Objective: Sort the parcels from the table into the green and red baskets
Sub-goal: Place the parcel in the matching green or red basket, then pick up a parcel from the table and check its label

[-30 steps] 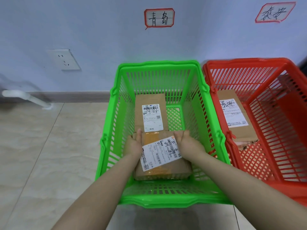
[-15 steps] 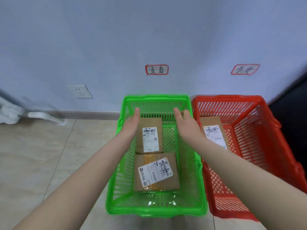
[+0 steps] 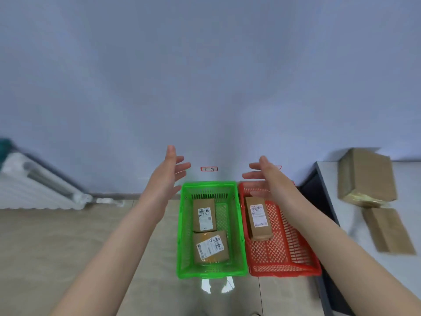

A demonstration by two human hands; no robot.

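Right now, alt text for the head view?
The left hand and right hand hover open and empty above two baskets on the floor. The green basket holds a far parcel and a near parcel; the red basket holds one labelled parcel. A large box and a flat parcel lie on the table at right.

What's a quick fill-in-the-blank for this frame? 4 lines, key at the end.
1. The green basket holds ____ parcels.
2. The red basket holds ____ parcel.
3. The left hand and the right hand are both ____, holding nothing.
4. The unsorted parcels lie on the ____, to the right of the red basket.
Missing words: two; one; open; table.
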